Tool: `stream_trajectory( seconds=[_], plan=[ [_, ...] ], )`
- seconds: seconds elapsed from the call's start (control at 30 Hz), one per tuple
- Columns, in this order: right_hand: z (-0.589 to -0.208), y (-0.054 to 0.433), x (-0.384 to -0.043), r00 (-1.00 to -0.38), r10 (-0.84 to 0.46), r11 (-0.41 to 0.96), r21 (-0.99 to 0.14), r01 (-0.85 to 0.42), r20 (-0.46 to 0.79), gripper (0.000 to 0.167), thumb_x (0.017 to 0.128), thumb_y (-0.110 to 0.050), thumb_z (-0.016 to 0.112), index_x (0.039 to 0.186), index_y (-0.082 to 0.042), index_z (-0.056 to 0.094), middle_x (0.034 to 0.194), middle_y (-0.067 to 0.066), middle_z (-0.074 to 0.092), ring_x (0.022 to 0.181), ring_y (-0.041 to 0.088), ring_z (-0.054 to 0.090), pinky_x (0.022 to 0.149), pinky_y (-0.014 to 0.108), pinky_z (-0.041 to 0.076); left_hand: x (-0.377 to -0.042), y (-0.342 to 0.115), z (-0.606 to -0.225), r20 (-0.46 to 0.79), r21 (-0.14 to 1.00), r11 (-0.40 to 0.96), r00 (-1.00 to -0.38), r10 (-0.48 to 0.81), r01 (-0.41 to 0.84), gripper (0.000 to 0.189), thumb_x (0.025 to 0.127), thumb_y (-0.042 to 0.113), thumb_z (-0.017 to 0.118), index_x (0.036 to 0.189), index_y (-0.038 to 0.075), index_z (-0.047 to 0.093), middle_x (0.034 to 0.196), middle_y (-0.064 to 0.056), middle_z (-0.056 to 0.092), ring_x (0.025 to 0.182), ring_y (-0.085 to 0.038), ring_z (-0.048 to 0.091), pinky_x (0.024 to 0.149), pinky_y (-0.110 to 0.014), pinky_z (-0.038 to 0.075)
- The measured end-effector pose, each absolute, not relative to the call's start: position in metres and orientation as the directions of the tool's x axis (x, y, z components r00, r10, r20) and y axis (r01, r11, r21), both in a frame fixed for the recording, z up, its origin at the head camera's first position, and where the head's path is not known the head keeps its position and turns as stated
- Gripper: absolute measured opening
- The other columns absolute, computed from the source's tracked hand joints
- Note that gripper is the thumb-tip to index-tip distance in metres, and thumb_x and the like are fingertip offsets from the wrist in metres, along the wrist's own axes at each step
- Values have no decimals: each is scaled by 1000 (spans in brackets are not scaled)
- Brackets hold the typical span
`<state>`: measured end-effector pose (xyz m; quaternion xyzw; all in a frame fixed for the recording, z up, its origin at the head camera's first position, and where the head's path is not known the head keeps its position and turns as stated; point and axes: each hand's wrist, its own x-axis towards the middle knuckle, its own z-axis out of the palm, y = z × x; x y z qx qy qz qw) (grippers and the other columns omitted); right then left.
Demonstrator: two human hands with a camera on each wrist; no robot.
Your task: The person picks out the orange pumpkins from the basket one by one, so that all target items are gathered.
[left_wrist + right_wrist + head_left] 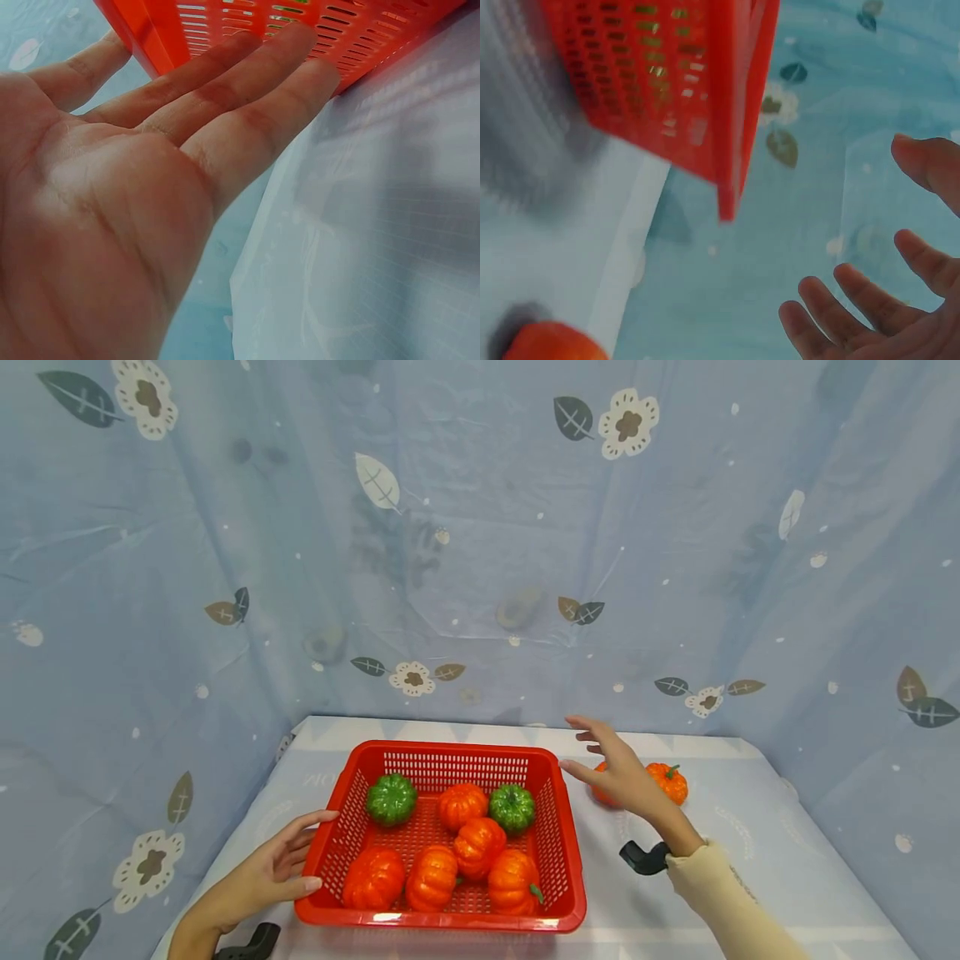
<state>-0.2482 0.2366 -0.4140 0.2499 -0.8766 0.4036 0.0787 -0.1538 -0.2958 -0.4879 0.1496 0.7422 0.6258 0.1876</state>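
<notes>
A red plastic basket [450,920] with slotted walls stands on the table. In it lie several orange mini pumpkins [432,878] and two green, ribbed ones [392,799]. My left hand [270,868] is at the basket's left side; in the left wrist view its fingers extend against or close beside the slotted wall. My right hand [618,772] hovers past the basket's right rim, fingers spread and holding nothing. Behind it, two more orange pumpkins [667,782] rest on the table, one partly hidden by the hand. The right wrist view shows that palm facing the basket's corner.
The table [750,835] has a pale patterned cover. Blue cloth [480,568] printed with flowers and leaves hangs behind it and along both sides. A black strap piece [643,857] sits at my right wrist, another [251,943] at my left.
</notes>
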Motion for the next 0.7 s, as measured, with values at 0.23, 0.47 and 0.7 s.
stream_trajectory(
  seconds=[0.23, 0.47, 0.7],
  plan=[
    [-405, 199, -245, -774, -518, 512, -592, -622, 365, 68, 94, -35, 77, 153, -19, 45, 148, 4, 49, 130, 25, 52, 106, 53, 47, -153, -294, -489, -96, 984, 178, -891, 443, -18, 77, 96, 6, 67, 161, 13, 25, 156, -33, 32, 136, -45, 44, 97, -36, 55],
    [-393, 164, -241, -731, -593, 491, -567, -661, 338, 66, 93, -35, 78, 151, -24, 48, 146, -2, 51, 128, 19, 52, 106, 52, 47, -152, -295, -489, -94, 983, 181, -892, 443, -14, 78, 97, 6, 67, 161, 13, 25, 156, -33, 31, 137, -46, 43, 97, -34, 55],
    [-394, 131, -237, -625, -748, 409, -587, -699, 223, 65, 96, -42, 72, 151, -17, 48, 148, -6, 52, 132, 13, 52, 110, 45, 46, -154, -295, -493, -76, 986, 168, -889, 451, 1, 77, 96, 5, 67, 161, 13, 25, 156, -34, 30, 137, -46, 44, 97, -36, 56]
  ],
)
